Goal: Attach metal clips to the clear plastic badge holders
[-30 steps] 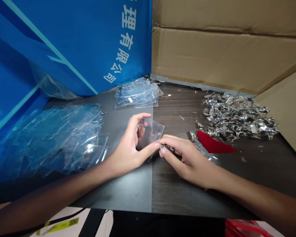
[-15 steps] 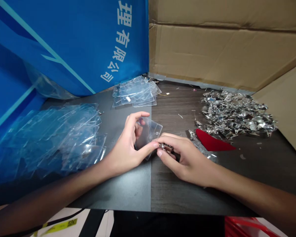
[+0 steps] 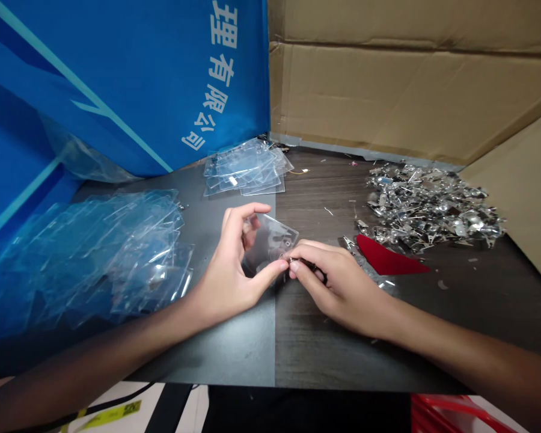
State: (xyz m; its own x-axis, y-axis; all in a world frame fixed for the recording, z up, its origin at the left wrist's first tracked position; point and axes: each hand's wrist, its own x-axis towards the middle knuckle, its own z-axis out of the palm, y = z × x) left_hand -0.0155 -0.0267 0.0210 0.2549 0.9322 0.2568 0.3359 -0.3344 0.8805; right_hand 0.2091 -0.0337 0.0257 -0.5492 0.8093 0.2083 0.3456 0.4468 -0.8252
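Note:
A clear plastic badge holder with a small hole near its corner is tilted above the table, held by my left hand. The left thumb presses toward its lower edge and the index finger arches over it. My right hand pinches a small metal badge clip between thumb and index finger, close to the holder's holed end. Left thumb and right fingertips meet at the clip's end. Whether the clip's strap passes through the hole cannot be made out.
Many clear badge holders overlap on the left, and another stack lies at the back. A heap of metal clips is at the right, with a red piece before it. Cardboard and a blue panel wall the table.
The clip has turned within my right fingers and shows less of its shiny side. The badge holder has tilted, showing more of its face. Both hands stay nearly in place.

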